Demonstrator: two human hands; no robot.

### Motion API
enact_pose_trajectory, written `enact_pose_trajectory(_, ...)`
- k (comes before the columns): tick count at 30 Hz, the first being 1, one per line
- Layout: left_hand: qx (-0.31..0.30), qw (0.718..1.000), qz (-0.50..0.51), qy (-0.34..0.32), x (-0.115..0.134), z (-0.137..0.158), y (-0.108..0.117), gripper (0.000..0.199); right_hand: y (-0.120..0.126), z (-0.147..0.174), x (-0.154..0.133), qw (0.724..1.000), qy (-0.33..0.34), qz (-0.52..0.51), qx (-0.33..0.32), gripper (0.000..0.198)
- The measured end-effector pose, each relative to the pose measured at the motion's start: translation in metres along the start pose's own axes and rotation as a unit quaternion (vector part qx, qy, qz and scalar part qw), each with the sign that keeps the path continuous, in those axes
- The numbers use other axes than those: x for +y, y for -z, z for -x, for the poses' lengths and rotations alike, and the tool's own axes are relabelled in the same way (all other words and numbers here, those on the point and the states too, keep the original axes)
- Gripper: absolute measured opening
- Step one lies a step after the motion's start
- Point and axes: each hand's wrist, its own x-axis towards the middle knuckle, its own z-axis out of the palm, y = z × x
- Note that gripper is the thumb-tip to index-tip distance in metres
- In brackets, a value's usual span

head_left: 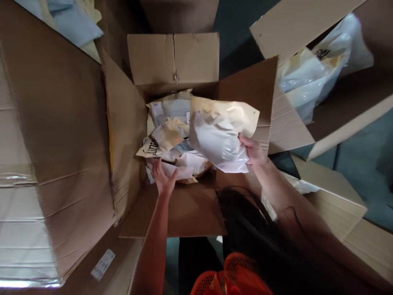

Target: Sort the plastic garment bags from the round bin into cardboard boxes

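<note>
My right hand point(254, 150) grips the lower right edge of a cream and white plastic mailer bag point(219, 133), held up over the right part of an open cardboard box point(172, 213). Inside that box lie several packed mailer bags; one near the middle is a small cream pouch point(168, 135), and another at the left carries black lettering point(151, 147). My left hand point(164, 179) is over the near left side of the pile, fingers spread, beside or touching a pale bag point(172, 169). Whether it presses on that bag I cannot tell.
A tall cardboard box point(58, 135) stands close on the left, with bags point(73, 22) beyond it at the top. To the right, another open box point(353, 102) holds plastic bags point(310, 78). A further carton point(334, 184) sits at lower right. The box flaps point(196, 57) stand outward.
</note>
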Motion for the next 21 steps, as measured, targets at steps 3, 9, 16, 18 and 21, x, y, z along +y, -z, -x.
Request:
enact_pose_trajectory(3,-0.057,0.955,0.244,0.159,0.020,0.023,-0.015,0.084,-0.010,0.008,-0.003,0.995,0.009,-0.095,-0.008,0.032)
enact_pose_trajectory(9,-0.147,0.756,0.564,0.298,0.065,0.043,-0.028,0.060,-0.013,0.018,0.016,0.993,0.028,-0.111,-0.012,0.044)
enact_pose_trajectory(16,-0.092,0.769,0.583,0.246,0.091,0.060,-0.024,0.027,0.027,0.023,0.026,1.000,0.023,0.010,0.000,0.042)
enact_pose_trajectory(18,-0.071,0.797,0.558,0.220,0.091,0.051,-0.011,0.029,0.040,0.027,0.025,0.999,0.007,0.047,-0.022,0.043)
enact_pose_trajectory(21,-0.020,0.857,0.483,0.180,0.089,0.018,0.022,0.027,0.053,0.038,0.024,0.993,-0.015,0.087,-0.080,0.061)
